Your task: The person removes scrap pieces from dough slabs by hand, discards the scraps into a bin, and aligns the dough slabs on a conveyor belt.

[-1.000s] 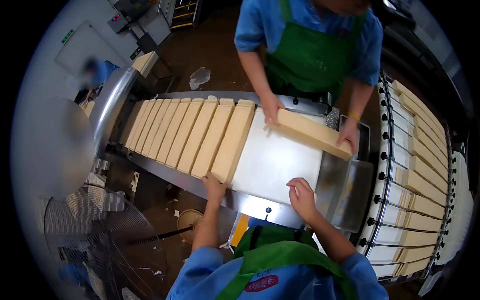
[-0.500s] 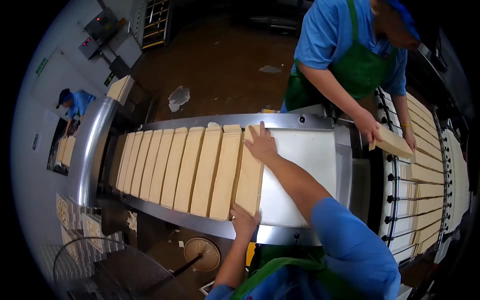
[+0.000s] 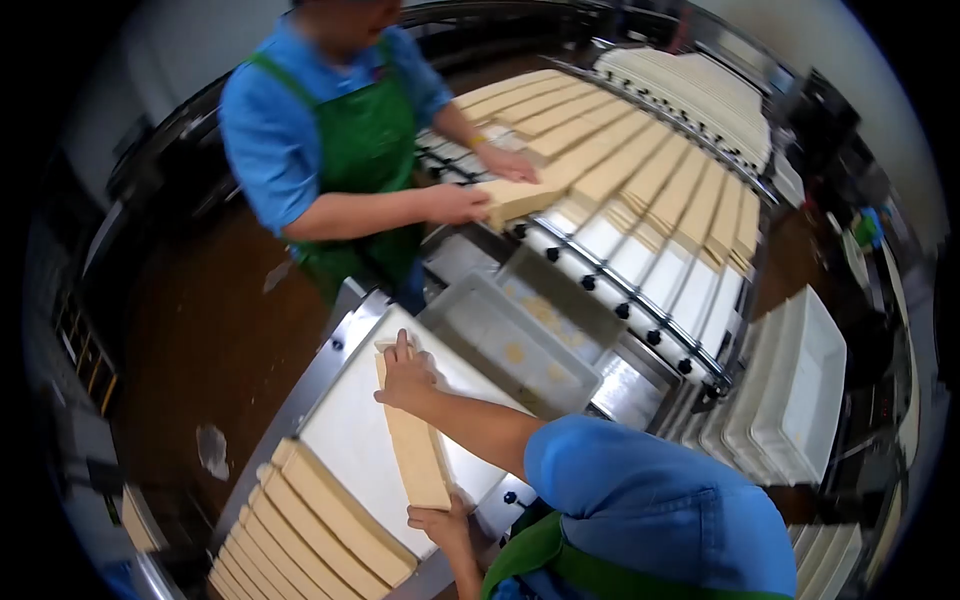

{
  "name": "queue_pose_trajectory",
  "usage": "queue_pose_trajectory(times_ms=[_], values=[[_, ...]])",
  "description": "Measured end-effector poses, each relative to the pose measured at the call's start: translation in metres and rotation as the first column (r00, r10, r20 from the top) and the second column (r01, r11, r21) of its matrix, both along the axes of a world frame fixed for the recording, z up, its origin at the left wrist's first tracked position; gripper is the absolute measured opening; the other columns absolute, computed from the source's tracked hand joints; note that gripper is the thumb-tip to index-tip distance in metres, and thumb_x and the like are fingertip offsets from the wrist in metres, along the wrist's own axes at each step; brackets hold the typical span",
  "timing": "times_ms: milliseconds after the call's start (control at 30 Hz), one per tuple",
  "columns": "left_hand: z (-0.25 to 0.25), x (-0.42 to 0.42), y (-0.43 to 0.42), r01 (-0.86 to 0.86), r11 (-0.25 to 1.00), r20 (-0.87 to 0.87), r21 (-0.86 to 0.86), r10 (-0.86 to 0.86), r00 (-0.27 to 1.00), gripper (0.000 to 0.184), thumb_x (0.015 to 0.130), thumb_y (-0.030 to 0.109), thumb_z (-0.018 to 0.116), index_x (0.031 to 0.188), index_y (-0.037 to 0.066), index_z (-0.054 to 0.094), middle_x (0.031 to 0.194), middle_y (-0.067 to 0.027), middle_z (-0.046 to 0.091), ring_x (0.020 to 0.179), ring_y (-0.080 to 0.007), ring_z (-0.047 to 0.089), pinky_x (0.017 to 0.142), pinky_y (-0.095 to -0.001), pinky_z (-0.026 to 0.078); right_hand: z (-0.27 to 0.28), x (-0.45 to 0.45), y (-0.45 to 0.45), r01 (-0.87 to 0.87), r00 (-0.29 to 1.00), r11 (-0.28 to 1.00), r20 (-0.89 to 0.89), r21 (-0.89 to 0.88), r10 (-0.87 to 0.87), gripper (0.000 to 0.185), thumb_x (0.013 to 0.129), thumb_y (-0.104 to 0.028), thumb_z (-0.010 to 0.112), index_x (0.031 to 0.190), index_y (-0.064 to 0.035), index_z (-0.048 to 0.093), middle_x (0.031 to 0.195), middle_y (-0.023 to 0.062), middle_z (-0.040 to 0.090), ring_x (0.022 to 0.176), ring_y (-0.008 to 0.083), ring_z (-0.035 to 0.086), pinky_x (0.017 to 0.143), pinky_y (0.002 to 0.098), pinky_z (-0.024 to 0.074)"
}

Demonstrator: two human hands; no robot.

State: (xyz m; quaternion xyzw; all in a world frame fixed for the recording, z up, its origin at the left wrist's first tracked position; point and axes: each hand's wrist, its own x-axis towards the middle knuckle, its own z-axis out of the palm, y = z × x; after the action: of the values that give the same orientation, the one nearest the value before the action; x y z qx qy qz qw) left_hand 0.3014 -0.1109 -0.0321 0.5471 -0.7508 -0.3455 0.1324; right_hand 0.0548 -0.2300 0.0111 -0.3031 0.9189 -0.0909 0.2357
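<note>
A long stack of thin, pale yellow sheets (image 3: 415,455), which look like dough, lies on the white conveyor belt (image 3: 345,425). My right hand (image 3: 405,375) grips its far end, with fingers over the top and around the end. At the near end, my left hand (image 3: 443,520) holds the lower corner, its fingers partly hidden. To the lower left, similar stacks (image 3: 345,505) stand side by side in a row, with a gap of bare belt between them and the held stack.
A co-worker in a green apron (image 3: 365,145) handles another stack (image 3: 515,197) beside a wide conveyor (image 3: 690,290) carrying several strips. Grey bins (image 3: 480,335) with scraps stand between the two conveyors. Nested white trays (image 3: 800,390) are at the right.
My view has swung to the right. Both hands were at the end stack of the row; now they hold a stack lying apart from the row. The co-worker still holds a stack.
</note>
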Motion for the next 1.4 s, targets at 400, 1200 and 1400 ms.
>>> queue_pose_trajectory(times_ms=[400,1200,1400], values=[[0.069,-0.189,0.105,0.531,0.660,-0.122,-0.532,-0.680,0.723,0.074,0.073,0.010,0.072,0.137,0.001,0.035,0.134,-0.0286,0.031,0.119,-0.0460,0.039,0.092,-0.0480,0.044,0.047,-0.199,0.385,0.514,0.634,0.453,-0.032,-0.728,-0.772,0.080,0.074,-0.036,0.068,0.131,0.0009,0.027,0.129,0.0262,0.030,0.109,0.0450,0.050,0.089,0.0509,0.0470],[0.063,-0.367,0.338,0.765,-0.459,-0.047,-0.451,-0.844,-0.534,0.047,0.075,0.007,0.061,0.119,0.018,0.050,0.126,-0.0205,0.044,0.076,-0.0292,0.067,0.061,-0.0376,0.056,0.047,-0.374,0.728,0.773,0.627,0.635,-0.162,0.006,-0.762,0.065,0.087,-0.042,0.036,0.134,0.0034,0.042,0.141,0.0228,0.041,0.133,0.0388,0.032,0.110,0.0530,0.0184],[0.062,-0.393,0.353,0.825,-0.508,-0.020,-0.247,-0.849,-0.528,0.039,0.079,0.006,0.054,0.117,0.013,0.046,0.140,-0.0268,0.035,0.081,-0.0348,0.066,0.064,-0.0419,0.055,0.043,-0.380,0.738,0.726,0.620,0.683,-0.357,-0.078,-0.699,0.053,0.087,-0.031,0.039,0.129,0.0014,0.043,0.144,0.0205,0.036,0.134,0.0368,0.030,0.106,0.0526,0.0237]])
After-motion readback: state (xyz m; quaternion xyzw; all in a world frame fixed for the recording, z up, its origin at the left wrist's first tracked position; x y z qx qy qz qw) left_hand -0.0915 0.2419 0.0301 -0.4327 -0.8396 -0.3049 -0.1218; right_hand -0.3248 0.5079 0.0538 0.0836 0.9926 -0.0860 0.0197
